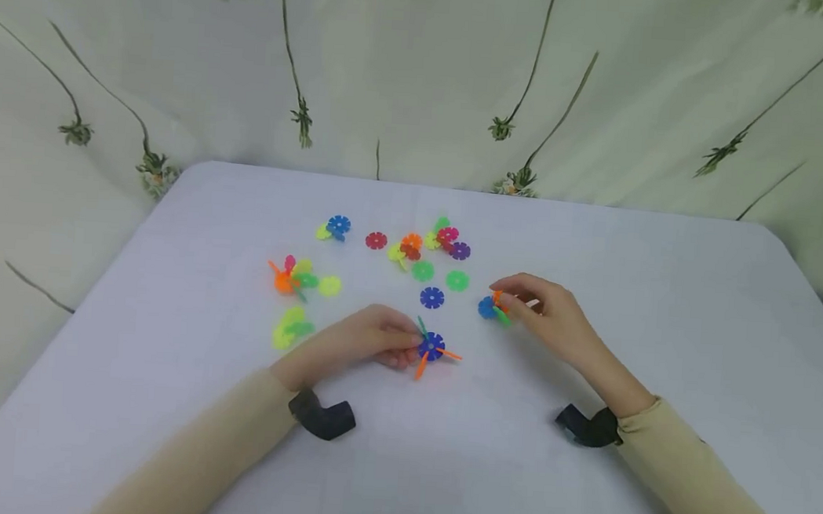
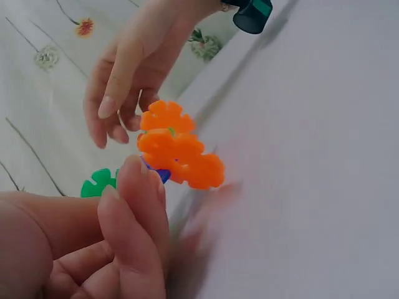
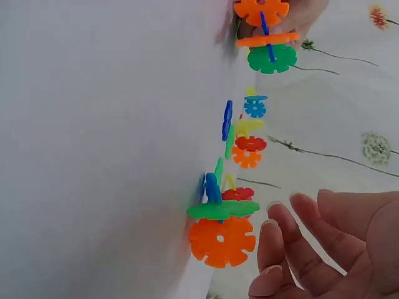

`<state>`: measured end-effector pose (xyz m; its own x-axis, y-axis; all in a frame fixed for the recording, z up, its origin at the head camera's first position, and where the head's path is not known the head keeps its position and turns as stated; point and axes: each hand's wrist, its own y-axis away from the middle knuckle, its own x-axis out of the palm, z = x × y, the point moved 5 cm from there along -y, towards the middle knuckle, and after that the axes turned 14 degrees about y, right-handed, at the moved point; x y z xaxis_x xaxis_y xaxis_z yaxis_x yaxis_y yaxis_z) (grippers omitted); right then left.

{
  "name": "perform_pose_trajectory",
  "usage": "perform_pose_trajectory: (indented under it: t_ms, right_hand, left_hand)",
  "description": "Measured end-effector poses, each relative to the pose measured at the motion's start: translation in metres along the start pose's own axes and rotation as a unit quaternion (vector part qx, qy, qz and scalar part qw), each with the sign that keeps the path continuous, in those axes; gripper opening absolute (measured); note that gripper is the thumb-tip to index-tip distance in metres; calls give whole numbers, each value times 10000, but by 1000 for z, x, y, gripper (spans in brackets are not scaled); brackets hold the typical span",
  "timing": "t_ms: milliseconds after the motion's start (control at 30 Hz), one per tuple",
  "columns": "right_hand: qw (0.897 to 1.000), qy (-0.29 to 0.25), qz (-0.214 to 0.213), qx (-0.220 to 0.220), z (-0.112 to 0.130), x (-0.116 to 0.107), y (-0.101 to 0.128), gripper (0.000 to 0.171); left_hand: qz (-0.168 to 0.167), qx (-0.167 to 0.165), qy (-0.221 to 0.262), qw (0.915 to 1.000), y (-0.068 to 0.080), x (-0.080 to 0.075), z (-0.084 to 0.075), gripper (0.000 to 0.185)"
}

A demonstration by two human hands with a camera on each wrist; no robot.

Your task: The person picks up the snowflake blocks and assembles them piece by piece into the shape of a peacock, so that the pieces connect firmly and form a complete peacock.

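My left hand (image 1: pixel 378 337) pinches a joined piece of interlocking snowflake discs (image 1: pixel 431 346) by thumb and fingertips. It has a dark blue disc in the middle, with a green disc and orange discs (image 2: pixel 171 149) slotted into its edge. My right hand (image 1: pixel 549 313) is beside a second joined piece (image 1: pixel 487 307) of blue, green and orange discs that rests on the table. In the right wrist view a small gap shows between the loosely bent right fingertips (image 3: pixel 269 230) and that piece's orange disc (image 3: pixel 222 242).
Loose discs lie ahead of the hands on the white table (image 1: pixel 662 319): dark blue (image 1: pixel 432 298), green (image 1: pixel 457 280), red (image 1: pixel 376 241) and yellow (image 1: pixel 329 286). Joined clusters stand at the back and left, including an orange one (image 1: pixel 285 282) and a yellow-green one (image 1: pixel 285 333).
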<state>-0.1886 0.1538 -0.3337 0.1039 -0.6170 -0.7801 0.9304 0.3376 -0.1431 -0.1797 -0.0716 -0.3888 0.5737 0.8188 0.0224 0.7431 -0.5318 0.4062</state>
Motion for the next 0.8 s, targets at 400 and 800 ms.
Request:
perform_pose_trajectory:
  t_ms: [400,800]
  right_hand:
    - [9642,2269,1356,-215,9,45,-64,39]
    - [9677,2041,1475,101,-5,37,-50,29]
  left_hand:
    - [-1986,349,-3490,9152,17,-48,-50,26]
    - [-1681,-178,-4280,8878,18,-70,-54,36]
